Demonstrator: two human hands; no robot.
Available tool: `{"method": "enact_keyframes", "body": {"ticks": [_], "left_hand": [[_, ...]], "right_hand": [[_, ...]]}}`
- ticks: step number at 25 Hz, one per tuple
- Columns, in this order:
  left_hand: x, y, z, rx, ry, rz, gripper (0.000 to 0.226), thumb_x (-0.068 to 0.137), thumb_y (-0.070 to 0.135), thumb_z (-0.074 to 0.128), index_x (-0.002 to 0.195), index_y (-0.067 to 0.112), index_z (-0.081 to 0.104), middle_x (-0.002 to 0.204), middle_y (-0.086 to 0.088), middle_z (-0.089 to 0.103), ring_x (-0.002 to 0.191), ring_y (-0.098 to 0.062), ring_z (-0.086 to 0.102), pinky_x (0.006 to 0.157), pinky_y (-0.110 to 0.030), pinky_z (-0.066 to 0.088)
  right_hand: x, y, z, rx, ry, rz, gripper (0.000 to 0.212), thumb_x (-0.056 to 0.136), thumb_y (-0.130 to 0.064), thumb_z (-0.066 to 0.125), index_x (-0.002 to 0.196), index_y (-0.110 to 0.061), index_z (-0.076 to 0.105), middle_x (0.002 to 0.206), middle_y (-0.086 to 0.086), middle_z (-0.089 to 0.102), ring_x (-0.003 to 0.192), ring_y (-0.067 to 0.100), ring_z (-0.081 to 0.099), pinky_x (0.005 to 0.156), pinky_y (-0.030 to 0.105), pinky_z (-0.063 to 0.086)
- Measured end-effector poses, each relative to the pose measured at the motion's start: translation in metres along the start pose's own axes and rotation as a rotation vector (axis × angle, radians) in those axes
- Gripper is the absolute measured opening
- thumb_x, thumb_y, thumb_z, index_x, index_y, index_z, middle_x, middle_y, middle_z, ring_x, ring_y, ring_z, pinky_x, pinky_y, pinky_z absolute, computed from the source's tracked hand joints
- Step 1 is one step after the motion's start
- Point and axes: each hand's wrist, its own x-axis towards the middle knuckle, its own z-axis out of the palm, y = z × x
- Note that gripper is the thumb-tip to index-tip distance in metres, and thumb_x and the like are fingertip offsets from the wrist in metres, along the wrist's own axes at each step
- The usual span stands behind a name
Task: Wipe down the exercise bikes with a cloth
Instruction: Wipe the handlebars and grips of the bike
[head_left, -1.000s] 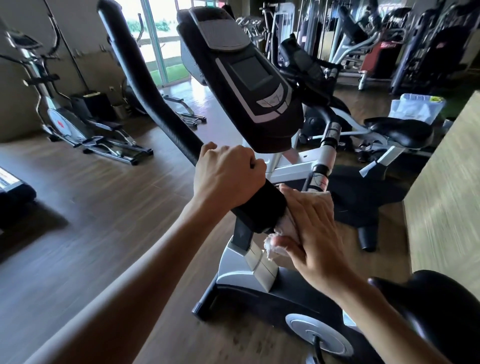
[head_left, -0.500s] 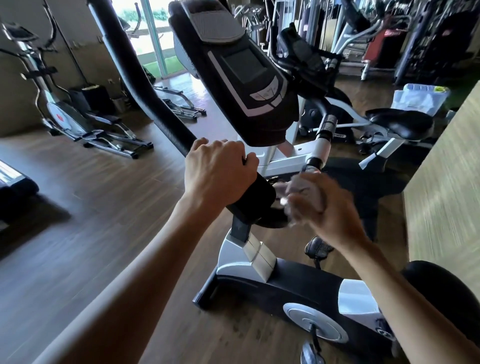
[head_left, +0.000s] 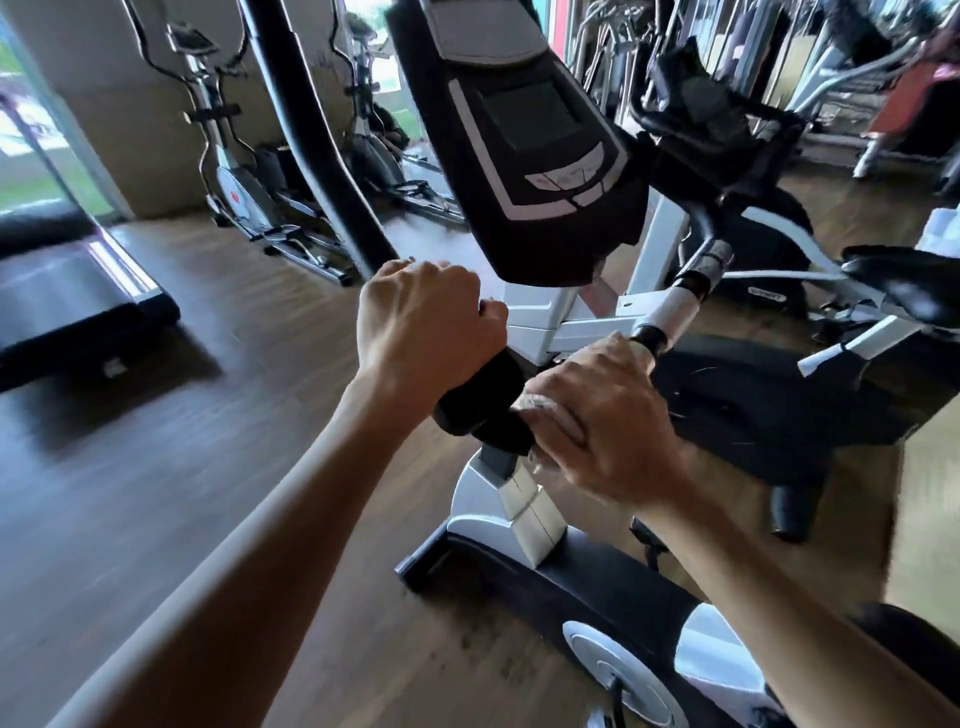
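A dark wooden plank floor (head_left: 156, 467) carries all the gym machines. Nearest stands a black and white upright exercise bike (head_left: 545, 561), its base running from the middle toward the bottom right corner of the floor in view, a round silver crank disc (head_left: 623, 670) low on its side. Its long black padded handlebar (head_left: 311, 130) slopes down from the top edge to the middle, and its large black console with a dark screen and silver trim (head_left: 524, 140) tilts above the hands. Behind it, toward the right edge, is a second black and white exercise bike with a black saddle (head_left: 904, 280). At the left edge lies the end of a black treadmill deck (head_left: 78, 301), and near the far wall stand grey elliptical trainers (head_left: 234, 171).

The left hand (head_left: 426, 327) has its fingers curled round the lower part of the padded handlebar, gripping it. Just beside it, at the handlebar's lower end, the right hand (head_left: 602, 415) presses a small white cloth (head_left: 537, 402) against the black grip; only a crumpled bit of the cloth shows by the thumb, the fingers bent over the rest.
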Motion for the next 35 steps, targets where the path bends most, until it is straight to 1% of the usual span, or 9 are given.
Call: {"method": "enact_keyframes", "body": {"ticks": [4, 9, 12, 16, 20, 24, 28, 33, 35], "left_hand": [[-0.003, 0.0, 0.003, -0.013, -0.002, -0.054, 0.034, 0.092, 0.041, 0.045, 0.09, 0.02, 0.072, 0.096, -0.001, 0.068, 0.097, -0.028, 0.061, 0.076, -0.032, 0.032], [-0.001, 0.005, 0.007, 0.023, -0.011, -0.093, 0.034, 0.091, 0.042, 0.046, 0.093, 0.02, 0.073, 0.097, -0.002, 0.066, 0.102, -0.031, 0.06, 0.077, -0.033, 0.031], [-0.001, 0.004, 0.01, 0.018, -0.019, -0.102, 0.033, 0.092, 0.043, 0.047, 0.096, 0.021, 0.073, 0.1, -0.002, 0.067, 0.106, -0.032, 0.06, 0.078, -0.034, 0.032], [0.0, 0.011, 0.01, 0.061, -0.007, -0.121, 0.037, 0.09, 0.044, 0.048, 0.094, 0.017, 0.072, 0.099, -0.005, 0.067, 0.103, -0.032, 0.06, 0.079, -0.035, 0.035], [-0.005, 0.016, 0.013, 0.096, 0.004, -0.11, 0.04, 0.094, 0.045, 0.048, 0.097, 0.012, 0.07, 0.112, -0.008, 0.066, 0.11, -0.029, 0.058, 0.097, -0.039, 0.039], [-0.004, 0.022, 0.017, 0.136, 0.014, -0.114, 0.045, 0.093, 0.046, 0.046, 0.101, 0.009, 0.07, 0.118, -0.013, 0.062, 0.111, -0.031, 0.057, 0.102, -0.043, 0.036], [-0.007, 0.023, 0.023, 0.218, 0.011, -0.094, 0.052, 0.091, 0.051, 0.044, 0.102, 0.007, 0.07, 0.114, -0.017, 0.059, 0.107, -0.035, 0.054, 0.099, -0.046, 0.036], [-0.008, 0.028, 0.022, 0.192, -0.004, -0.095, 0.049, 0.089, 0.053, 0.049, 0.093, 0.009, 0.071, 0.113, -0.017, 0.056, 0.107, -0.034, 0.049, 0.098, -0.047, 0.033], [-0.006, 0.03, 0.024, 0.192, 0.009, -0.096, 0.05, 0.089, 0.054, 0.049, 0.092, 0.009, 0.071, 0.112, -0.017, 0.055, 0.106, -0.034, 0.048, 0.098, -0.047, 0.033]], "right_hand": [[-0.005, 0.038, -0.003, 0.161, 0.117, -0.049, 0.028, 0.097, -0.03, 0.05, 0.1, -0.016, 0.074, 0.094, -0.002, 0.071, 0.095, 0.021, 0.058, 0.097, 0.055, 0.043], [-0.019, 0.012, 0.01, 0.128, 0.22, 0.003, 0.023, 0.097, -0.029, 0.054, 0.101, -0.018, 0.073, 0.098, -0.004, 0.07, 0.101, 0.022, 0.056, 0.097, 0.056, 0.042], [-0.018, 0.032, 0.003, 0.176, 0.159, -0.136, 0.023, 0.097, -0.03, 0.054, 0.105, -0.017, 0.072, 0.103, -0.003, 0.071, 0.101, 0.022, 0.057, 0.097, 0.052, 0.043], [0.002, 0.019, 0.001, 0.136, 0.162, 0.16, 0.028, 0.094, -0.034, 0.049, 0.083, -0.02, 0.071, 0.082, -0.005, 0.07, 0.085, 0.016, 0.056, 0.094, 0.051, 0.045], [-0.011, 0.024, -0.004, 0.162, 0.014, -0.044, 0.03, 0.094, -0.04, 0.052, 0.096, -0.02, 0.075, 0.091, -0.004, 0.071, 0.093, 0.022, 0.059, 0.101, 0.044, 0.041], [0.025, 0.049, -0.013, 0.064, -0.075, 0.295, 0.044, 0.09, -0.05, 0.041, 0.078, -0.019, 0.069, 0.077, 0.003, 0.067, 0.082, 0.029, 0.061, 0.082, 0.037, 0.042], [-0.014, 0.026, -0.006, 0.165, -0.021, -0.031, 0.028, 0.097, -0.037, 0.049, 0.098, -0.024, 0.074, 0.096, -0.008, 0.071, 0.098, 0.018, 0.057, 0.102, 0.039, 0.04], [0.026, 0.046, -0.017, 0.069, -0.014, 0.309, 0.044, 0.09, -0.046, 0.042, 0.073, -0.017, 0.07, 0.077, 0.002, 0.071, 0.082, 0.03, 0.062, 0.088, 0.038, 0.041], [0.012, 0.018, -0.01, 0.03, -0.02, 0.152, 0.035, 0.09, -0.044, 0.047, 0.078, -0.022, 0.072, 0.081, -0.003, 0.073, 0.083, 0.024, 0.063, 0.095, 0.04, 0.042]]}}
